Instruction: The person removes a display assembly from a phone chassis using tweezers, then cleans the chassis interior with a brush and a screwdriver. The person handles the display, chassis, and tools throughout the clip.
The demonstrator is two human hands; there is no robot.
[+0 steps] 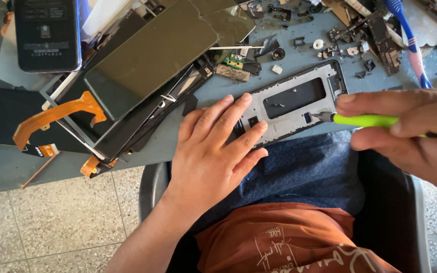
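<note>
Single head view, steeply downward, close over table edge (6, 172) and lap.

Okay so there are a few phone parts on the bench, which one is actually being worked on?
The grey phone frame at the table's near edge: the left hand presses on it while the right hand puts a green screwdriver to it. The stacked dark screens lie untouched.

grey table (6, 167) | phone frame (292, 101), stacked screens (147, 55), toothbrush (408, 43) (loose small parts)

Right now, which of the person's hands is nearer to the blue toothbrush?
The right hand. It sits just below the blue toothbrush, holding a green screwdriver; the left hand is far off, pressing the phone frame.
</note>
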